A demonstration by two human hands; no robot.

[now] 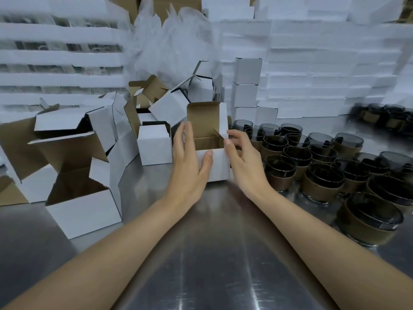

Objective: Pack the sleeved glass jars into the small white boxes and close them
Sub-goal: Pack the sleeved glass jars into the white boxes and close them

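Observation:
A small white box [218,164] stands open on the metal table, its brown-lined lid upright at the back. My left hand [190,162] lies against the box's left side with straight fingers, thumb on the front wall. My right hand [242,157] is at the right side, fingers curled around the right flap, thumb at the rim. The box's inside looks empty from here. Several smoked glass jars with brown sleeves [321,182] stand grouped to the right.
Open white boxes [82,211] lie jumbled at the left on the steel table [212,253]. Closed white boxes [245,86] stack behind the jars. Tall stacks of white cartons and a plastic bag [174,41] form the back wall. More jars [384,117] sit far right.

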